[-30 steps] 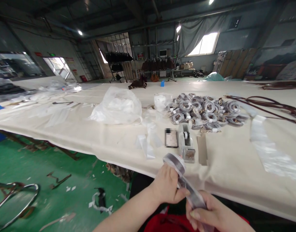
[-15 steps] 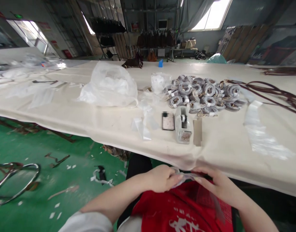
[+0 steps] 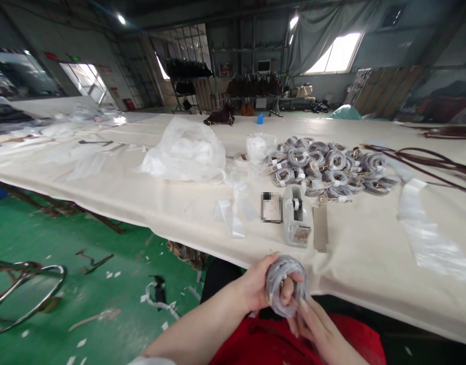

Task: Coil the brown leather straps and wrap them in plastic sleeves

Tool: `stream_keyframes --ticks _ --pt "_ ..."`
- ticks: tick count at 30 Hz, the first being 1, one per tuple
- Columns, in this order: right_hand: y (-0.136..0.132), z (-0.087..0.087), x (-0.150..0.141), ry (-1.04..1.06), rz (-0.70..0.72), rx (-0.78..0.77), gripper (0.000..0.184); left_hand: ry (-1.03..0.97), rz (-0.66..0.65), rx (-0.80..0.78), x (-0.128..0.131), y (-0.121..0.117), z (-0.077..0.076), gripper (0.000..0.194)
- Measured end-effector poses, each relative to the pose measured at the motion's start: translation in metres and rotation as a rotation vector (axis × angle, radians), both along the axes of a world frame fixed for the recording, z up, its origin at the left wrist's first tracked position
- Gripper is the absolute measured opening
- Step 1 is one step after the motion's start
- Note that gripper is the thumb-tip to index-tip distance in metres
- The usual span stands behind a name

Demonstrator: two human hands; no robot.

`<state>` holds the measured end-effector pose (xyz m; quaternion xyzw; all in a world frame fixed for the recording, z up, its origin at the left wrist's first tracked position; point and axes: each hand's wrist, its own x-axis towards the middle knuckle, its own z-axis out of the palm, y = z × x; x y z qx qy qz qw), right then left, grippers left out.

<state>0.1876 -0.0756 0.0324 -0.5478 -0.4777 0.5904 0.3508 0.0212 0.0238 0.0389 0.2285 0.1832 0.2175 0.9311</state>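
A grey plastic-wrapped strap [image 3: 277, 285] is coiled round the fingers of my left hand [image 3: 257, 287], just below the front edge of the long cream table [image 3: 142, 203]. My right hand [image 3: 315, 327] comes from below and pinches the coil's lower right side. Both hands are closed on it, above my red top. On the table straight ahead stands a grey tape dispenser [image 3: 295, 222], with a small dark-and-white card [image 3: 271, 208] on its left and a flat brown strip [image 3: 320, 228] on its right. Behind them lies a heap of several wrapped grey coils [image 3: 324, 167].
A crumpled clear plastic bag [image 3: 185, 152] sits left of the heap, loose plastic sleeves [image 3: 233, 213] near the front edge, a long clear sleeve [image 3: 426, 238] at right. Dark brown straps [image 3: 434, 162] trail across the far right. Green floor with scraps and a metal ring [image 3: 24, 291] lies left.
The strap, first stretched between my hands, then held low over my lap, is now wound into a coil round my left fingers. The view has tilted down and back up.
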Motion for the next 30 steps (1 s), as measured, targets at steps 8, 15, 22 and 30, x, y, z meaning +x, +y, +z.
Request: stream_keyframes --ticks 8,15,22,30 --pt "0.004 0.002 -0.007 0.095 -0.176 -0.042 0.059 -0.145 0.104 -0.171 0.011 -0.012 0.004 0.065" --pt "0.008 0.033 0.048 -0.427 0.357 0.066 0.042 0.37 0.152 0.409 -0.007 -0.015 -0.01 0.058" --pt "0.012 0.032 0.054 -0.44 0.45 0.086 0.032 0.533 -0.155 1.02 0.004 -0.016 -0.011 0.055" --pt "0.007 0.026 0.062 -0.523 0.296 0.076 0.037 0.552 0.044 0.624 -0.008 -0.013 0.001 0.057"
